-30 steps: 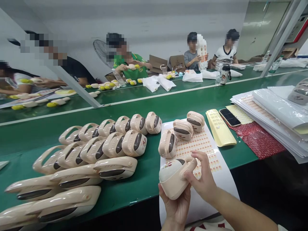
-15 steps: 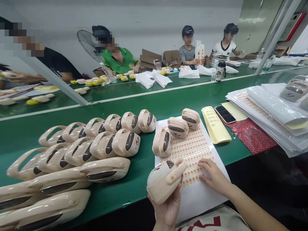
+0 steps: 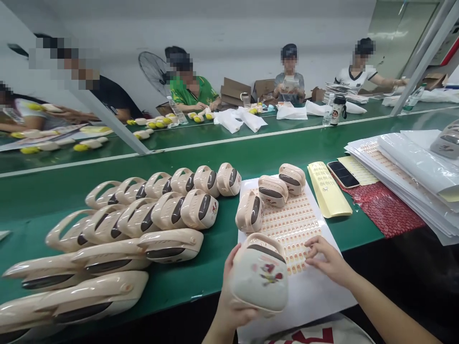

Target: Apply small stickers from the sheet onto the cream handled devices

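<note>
My left hand [image 3: 229,298] grips a small beige plastic device with a carrying handle [image 3: 260,277] from its left side and below. Its pale face, printed with a red and yellow picture, is turned toward me, and a dark strip lies under the handle. Over the right edge of the sticker sheet [image 3: 296,234], with its rows of small orange oval stickers, is my right hand [image 3: 328,260]. Its fingers are bent, with thumb and forefinger apart; I see no sticker on them. Several similar devices [image 3: 273,190] stand on the sheet's far end.
Rows of the same beige devices [image 3: 199,210] fill the left of the green table [image 3: 215,248]. To the right lie a yellow sticker strip [image 3: 328,191], a phone [image 3: 343,174], red bubble wrap [image 3: 389,208] and stacked sheets [image 3: 405,181]. Several co-workers sit across the table.
My left hand has turned the device, so its printed face shows instead of its side with an oval sticker. My right hand stays by the sheet's edge, its fingers more bent. The view has shifted left.
</note>
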### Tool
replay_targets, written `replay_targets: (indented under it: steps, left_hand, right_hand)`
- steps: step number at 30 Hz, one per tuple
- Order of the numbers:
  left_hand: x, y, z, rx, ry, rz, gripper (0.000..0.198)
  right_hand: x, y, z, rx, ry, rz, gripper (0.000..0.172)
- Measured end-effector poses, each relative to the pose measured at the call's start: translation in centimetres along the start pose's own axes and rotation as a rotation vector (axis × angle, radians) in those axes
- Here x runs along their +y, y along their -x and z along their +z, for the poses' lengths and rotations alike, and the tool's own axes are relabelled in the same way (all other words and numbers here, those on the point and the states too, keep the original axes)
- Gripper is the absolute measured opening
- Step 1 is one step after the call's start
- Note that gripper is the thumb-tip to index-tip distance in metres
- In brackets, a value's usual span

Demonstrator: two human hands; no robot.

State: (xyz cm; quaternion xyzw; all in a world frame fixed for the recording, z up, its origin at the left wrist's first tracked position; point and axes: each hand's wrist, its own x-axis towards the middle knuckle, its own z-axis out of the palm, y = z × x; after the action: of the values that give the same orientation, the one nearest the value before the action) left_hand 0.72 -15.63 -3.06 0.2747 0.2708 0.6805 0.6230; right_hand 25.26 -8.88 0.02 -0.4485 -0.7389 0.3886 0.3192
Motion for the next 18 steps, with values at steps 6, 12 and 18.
replay_targets:
  steps: [6,12,18]
  left_hand:
    - [2.7,-1.9,2.2,-0.324,-0.992,0.145,0.104]
    - [2.8,-2.5,2.2,-0.412,-1.184,0.271,0.106]
    - [3.1,-2.4,2.7,-0.479,-1.367,0.278,0.117]
  right_hand:
    - [-8.0,-3.3,-0.7,-0.099,-0.227,-0.042,0.018]
    - [-10.0,-4.2,1.0,-0.193,-0.123,-0.024,0.01]
    - [-9.6,-4.2,1.2,-0.234,-0.122,-0.028,0.012]
